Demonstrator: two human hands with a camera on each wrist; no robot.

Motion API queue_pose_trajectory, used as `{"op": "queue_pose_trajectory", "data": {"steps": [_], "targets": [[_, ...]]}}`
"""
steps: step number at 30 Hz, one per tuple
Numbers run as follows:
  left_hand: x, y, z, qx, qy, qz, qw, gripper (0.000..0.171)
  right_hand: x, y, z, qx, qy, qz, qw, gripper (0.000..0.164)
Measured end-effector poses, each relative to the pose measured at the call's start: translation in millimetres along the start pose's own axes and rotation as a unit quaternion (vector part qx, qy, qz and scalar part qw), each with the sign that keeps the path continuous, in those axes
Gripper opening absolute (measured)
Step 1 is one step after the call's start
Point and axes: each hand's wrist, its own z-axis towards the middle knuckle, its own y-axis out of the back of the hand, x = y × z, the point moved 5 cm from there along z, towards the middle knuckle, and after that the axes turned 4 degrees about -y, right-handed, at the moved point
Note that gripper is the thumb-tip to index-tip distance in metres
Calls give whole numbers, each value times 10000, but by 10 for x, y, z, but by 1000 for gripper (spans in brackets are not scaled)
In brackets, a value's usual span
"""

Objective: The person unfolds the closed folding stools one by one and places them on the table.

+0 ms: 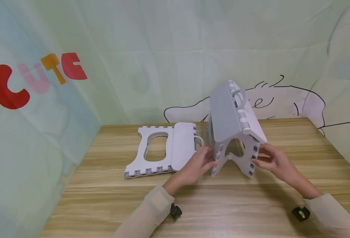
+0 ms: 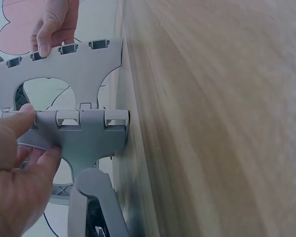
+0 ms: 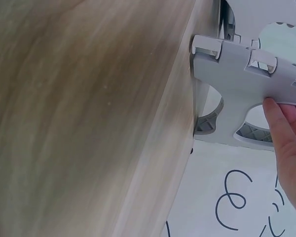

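Note:
A pale grey folding step stool (image 1: 225, 114) stands half unfolded on the table, its two top halves sloping like a roof and a carry loop at the ridge. My left hand (image 1: 194, 167) pinches the edge of its left leg panel; the left wrist view shows the thumb in front and fingers on the panel's other side. On the opposite side, my right hand (image 1: 279, 165) grips the right leg panel near its hinge slots. In the right wrist view, fingers (image 3: 281, 131) lie against that panel beside its cut-out.
A second folding stool (image 1: 184, 147) lies flat at the left, close to my left hand. The wood-grain table (image 1: 210, 208) meets a printed curtain (image 1: 151, 66) behind. Black wrist straps (image 1: 175, 211) hang below both cuffs.

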Motion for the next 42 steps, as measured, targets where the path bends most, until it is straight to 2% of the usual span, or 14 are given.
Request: {"op": "queue_pose_trajectory", "data": {"steps": [22,42], "targets": [[-22,19,-5,58,-70,268,9996,47,-37,89,-39,39,-138,-181,9997,39],[33,14,-5,64,37,44,10000,47,-92,164,-86,24,-380,-299,9988,37]]}}
